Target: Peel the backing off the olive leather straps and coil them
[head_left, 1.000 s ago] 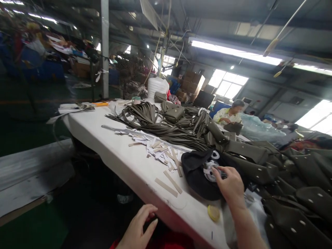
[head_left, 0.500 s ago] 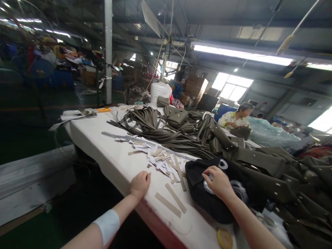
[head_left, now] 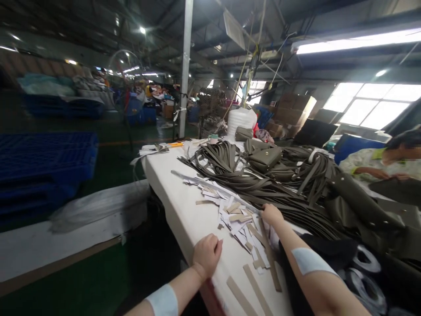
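Observation:
My left hand rests on the near edge of the white table, fingers curled loosely with nothing in them. My right hand reaches forward into a scatter of white and tan paper strips, its fingertips down among them beside a pile of long olive straps. Whether it grips a strip is hidden. A white patch is stuck on each forearm. Under my right forearm lies a black cloth with rolls of tape on it.
Olive bags and olive panels are heaped on the table's right side. Another person sits at the far right. A white roll and cardboard boxes stand at the back. Blue pallets and green floor lie left.
My right hand left the tape rolls on the black cloth and moved forward to the paper strips. My left hand came up onto the table edge. The view swung left.

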A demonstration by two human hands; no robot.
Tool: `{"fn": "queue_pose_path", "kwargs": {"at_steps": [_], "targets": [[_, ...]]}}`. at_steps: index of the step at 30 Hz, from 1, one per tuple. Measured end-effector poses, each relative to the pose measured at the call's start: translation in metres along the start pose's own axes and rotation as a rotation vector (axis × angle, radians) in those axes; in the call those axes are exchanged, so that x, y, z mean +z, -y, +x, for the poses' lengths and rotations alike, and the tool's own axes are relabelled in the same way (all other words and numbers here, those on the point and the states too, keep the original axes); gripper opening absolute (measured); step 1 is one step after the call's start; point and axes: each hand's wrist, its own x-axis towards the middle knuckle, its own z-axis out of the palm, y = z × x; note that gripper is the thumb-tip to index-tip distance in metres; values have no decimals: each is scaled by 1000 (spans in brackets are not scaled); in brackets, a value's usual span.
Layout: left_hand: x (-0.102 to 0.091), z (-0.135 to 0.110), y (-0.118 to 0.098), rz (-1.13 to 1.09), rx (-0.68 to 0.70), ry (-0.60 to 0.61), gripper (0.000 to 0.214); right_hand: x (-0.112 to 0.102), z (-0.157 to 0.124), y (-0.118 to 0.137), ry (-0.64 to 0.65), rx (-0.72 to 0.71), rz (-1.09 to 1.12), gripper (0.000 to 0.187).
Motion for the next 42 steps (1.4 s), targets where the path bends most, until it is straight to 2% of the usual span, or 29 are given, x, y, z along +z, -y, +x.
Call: {"fn": "queue_pose_path", "kwargs": {"at_steps": [3, 6, 11, 15, 19, 23, 27, 30, 32, 34, 36, 39, 41, 42], "targets": [[0, -1, 0, -13, 1, -1, 31, 19, 1, 0, 19, 20, -12, 38], [0, -1, 0, -28, -1, -8, 31, 25, -11, -8, 23, 38, -25, 39], [-1, -1, -1, -21, 0, -9, 31, 19, -30, -20, -15, 35, -60, 42], [0, -1, -1, -8, 2, -24, 31, 16, -31, -18, 75, -10, -86, 32], [1, -1, -1, 1, -8, -37, 31, 12, -30, -15, 142, 37, -126, 25], [0, -1, -2, -29, -25, -5, 31, -10, -36, -10, 73, 94, -160, 22], [-7, 1, -5, -161, -102, 96, 30, -54, -49, 11, -115, 115, -176, 28], [-17, 2, -8, -253, -133, 141, 29, -91, -74, 38, -222, 26, -181, 25], [-25, 3, -9, -319, -136, 170, 25, -108, -101, 56, -262, -73, -190, 20], [-36, 2, -10, -396, -123, 221, 21, -114, -137, 70, -278, -174, -192, 16], [-50, -1, -15, -595, -40, 323, 28, -107, -176, 78, -271, -278, -164, 17], [-75, -11, -29, -1255, 52, 490, 49, -81, -225, 80, -196, -448, -72, 20], [-96, -15, -38, -1582, -22, 452, 49, -63, -244, 75, -106, -539, 3, 17], [-108, -16, -40, -1619, -74, 375, 46, -57, -249, 69, -51, -566, 43, 13]]}}
